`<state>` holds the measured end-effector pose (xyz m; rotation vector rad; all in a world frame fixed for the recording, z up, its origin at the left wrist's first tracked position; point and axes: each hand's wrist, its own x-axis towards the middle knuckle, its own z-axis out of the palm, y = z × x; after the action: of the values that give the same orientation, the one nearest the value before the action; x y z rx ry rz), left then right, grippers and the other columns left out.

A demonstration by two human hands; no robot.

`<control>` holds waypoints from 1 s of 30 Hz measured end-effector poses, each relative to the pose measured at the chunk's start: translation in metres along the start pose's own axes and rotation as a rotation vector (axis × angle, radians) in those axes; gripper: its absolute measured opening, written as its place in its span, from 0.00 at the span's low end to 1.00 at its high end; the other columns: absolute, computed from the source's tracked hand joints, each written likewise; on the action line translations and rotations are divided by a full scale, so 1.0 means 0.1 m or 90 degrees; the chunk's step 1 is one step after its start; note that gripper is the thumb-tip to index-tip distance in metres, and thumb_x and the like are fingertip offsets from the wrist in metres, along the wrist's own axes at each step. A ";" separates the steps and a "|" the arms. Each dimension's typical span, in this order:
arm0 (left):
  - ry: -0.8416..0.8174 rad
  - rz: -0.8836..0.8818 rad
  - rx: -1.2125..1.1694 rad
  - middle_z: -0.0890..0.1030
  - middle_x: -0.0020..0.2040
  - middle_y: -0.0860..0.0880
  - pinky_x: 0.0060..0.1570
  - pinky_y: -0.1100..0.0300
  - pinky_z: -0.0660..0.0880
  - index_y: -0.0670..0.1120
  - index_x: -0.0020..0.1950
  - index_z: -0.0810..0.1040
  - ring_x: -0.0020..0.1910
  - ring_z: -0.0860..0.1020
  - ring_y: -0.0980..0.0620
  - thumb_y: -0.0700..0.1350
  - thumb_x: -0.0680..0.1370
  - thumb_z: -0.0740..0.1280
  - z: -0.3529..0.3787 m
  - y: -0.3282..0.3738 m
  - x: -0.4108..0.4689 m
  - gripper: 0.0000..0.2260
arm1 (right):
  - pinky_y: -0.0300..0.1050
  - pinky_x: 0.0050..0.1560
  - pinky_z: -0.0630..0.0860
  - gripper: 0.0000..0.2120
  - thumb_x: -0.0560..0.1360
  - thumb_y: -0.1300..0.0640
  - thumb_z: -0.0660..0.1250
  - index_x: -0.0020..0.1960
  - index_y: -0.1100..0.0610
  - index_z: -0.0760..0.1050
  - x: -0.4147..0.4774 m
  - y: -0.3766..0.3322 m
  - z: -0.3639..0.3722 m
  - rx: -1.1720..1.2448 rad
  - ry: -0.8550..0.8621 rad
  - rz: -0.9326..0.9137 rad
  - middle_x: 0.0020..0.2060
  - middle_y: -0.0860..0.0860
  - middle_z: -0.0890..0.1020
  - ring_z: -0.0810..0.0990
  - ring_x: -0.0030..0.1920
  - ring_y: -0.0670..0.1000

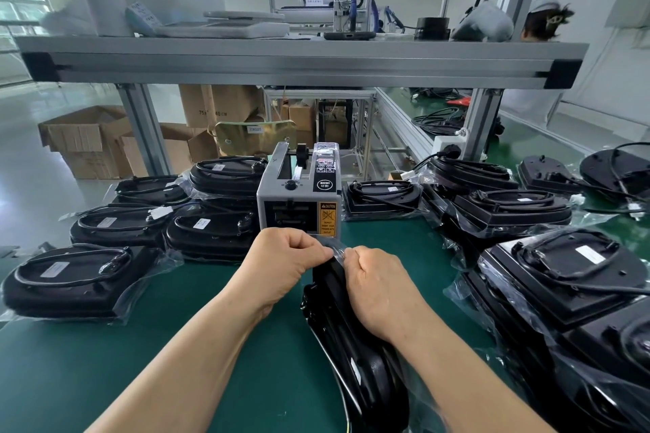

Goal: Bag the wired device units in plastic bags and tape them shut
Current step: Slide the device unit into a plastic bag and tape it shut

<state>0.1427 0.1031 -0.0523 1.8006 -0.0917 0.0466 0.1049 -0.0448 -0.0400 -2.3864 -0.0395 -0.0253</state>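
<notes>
A black wired device unit (355,344) stands on its edge on the green table (140,355), wrapped in a clear plastic bag. My left hand (285,257) and my right hand (376,281) meet at its top end. Both pinch the folded bag flap and a clear strip of tape (336,250) between fingers and thumb. The grey tape dispenser (299,197) stands just behind the hands.
Bagged black units (70,278) lie in rows on the left, others are stacked on the right (562,274). Units without bags, cables loose (619,169), sit at the far right. An aluminium shelf frame (302,63) spans overhead; cardboard boxes (88,141) stand on the floor behind.
</notes>
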 end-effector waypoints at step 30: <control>-0.019 -0.206 -0.226 0.84 0.38 0.46 0.30 0.63 0.75 0.42 0.50 0.82 0.32 0.80 0.53 0.40 0.70 0.78 0.13 -0.08 -0.11 0.11 | 0.48 0.49 0.74 0.16 0.85 0.54 0.49 0.45 0.56 0.71 0.02 0.00 0.04 -0.071 0.018 -0.036 0.44 0.53 0.80 0.78 0.47 0.56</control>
<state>0.1321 0.0921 -0.0636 1.4427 0.1620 -0.2147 0.1069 -0.0416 -0.0428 -2.4962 -0.0950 -0.0907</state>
